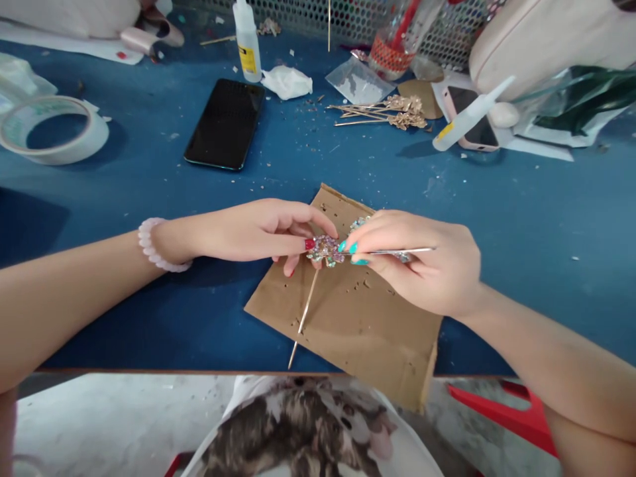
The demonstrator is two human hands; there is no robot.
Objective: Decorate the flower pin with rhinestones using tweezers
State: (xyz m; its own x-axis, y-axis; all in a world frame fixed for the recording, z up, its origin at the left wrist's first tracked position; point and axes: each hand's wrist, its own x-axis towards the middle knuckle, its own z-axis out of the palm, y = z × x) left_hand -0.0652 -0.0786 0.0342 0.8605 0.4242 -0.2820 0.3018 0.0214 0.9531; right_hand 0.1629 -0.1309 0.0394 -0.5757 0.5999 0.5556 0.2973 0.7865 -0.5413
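My left hand (pixel 278 232), with a beaded bracelet (pixel 159 245) at its wrist, pinches the jewelled head of a hair stick (pixel 325 250). Its long metal shank (pixel 304 318) slants down over the cardboard (pixel 377 331) toward the table's front edge. Purple and pale green stones cover the head. My right hand (pixel 422 258) is closed around a thin metal tool (pixel 397 252) lying almost level, its tip at the stones. Whether the tool has one prong or two, I cannot tell. Another jewelled piece (pixel 358 224) shows partly behind the right fingers, on the cardboard.
Farther back on the blue table (pixel 149 185) are a tape roll (pixel 89 142), a black phone (pixel 226 124), a glue bottle (pixel 247 46), and a bundle of gold hair sticks (pixel 405 112). A second glue bottle (pixel 467 119) leans over a pink phone (pixel 484 136) at right.
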